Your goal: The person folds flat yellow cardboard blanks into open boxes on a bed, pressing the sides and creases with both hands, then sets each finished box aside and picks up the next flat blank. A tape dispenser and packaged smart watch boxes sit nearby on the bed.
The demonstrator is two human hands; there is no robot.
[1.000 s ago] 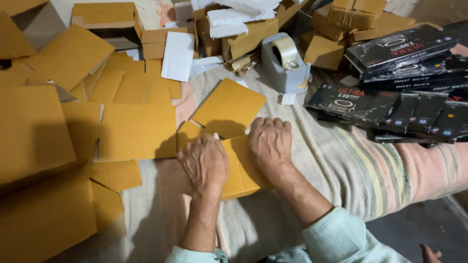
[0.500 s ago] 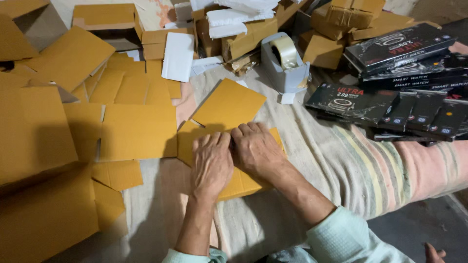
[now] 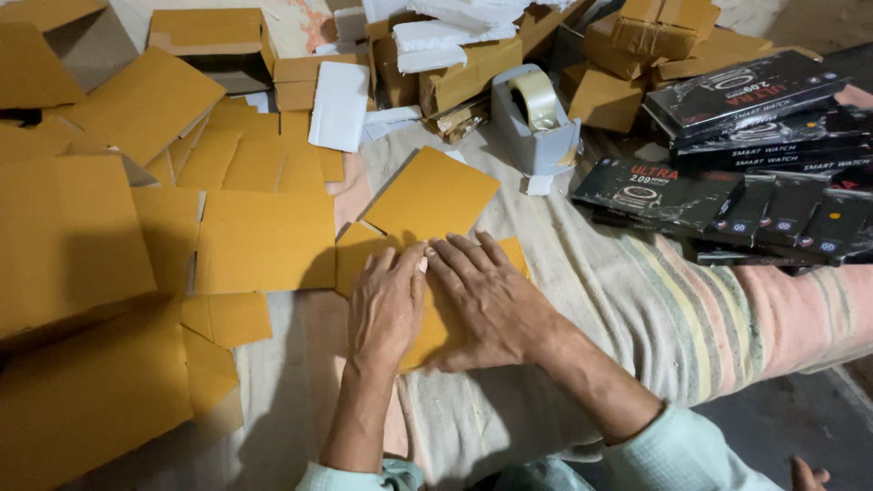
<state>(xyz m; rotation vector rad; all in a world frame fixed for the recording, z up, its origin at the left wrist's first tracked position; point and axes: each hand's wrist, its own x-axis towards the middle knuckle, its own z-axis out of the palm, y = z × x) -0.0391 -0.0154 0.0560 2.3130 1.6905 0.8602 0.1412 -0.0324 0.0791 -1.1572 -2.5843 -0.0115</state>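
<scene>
A flat brown cardboard box blank point(image 3: 435, 202) lies unfolded on a striped cloth point(image 3: 655, 318) in front of me. My left hand point(image 3: 386, 305) rests palm down on its near part, fingers spread. My right hand point(image 3: 489, 300) presses flat beside it, fingers pointing up and left, the two hands almost touching. Neither hand grips anything. The near flaps of the blank are hidden under both hands.
Many flat cardboard blanks point(image 3: 264, 236) and folded boxes point(image 3: 209, 36) cover the left side. A grey tape dispenser point(image 3: 536, 118) stands behind the blank. Black product boxes point(image 3: 727, 191) are stacked at the right. White sheets point(image 3: 338, 105) lie at the back.
Both hands slid away from me along the blank and came closer together. The part of the blank under them now lies flatter.
</scene>
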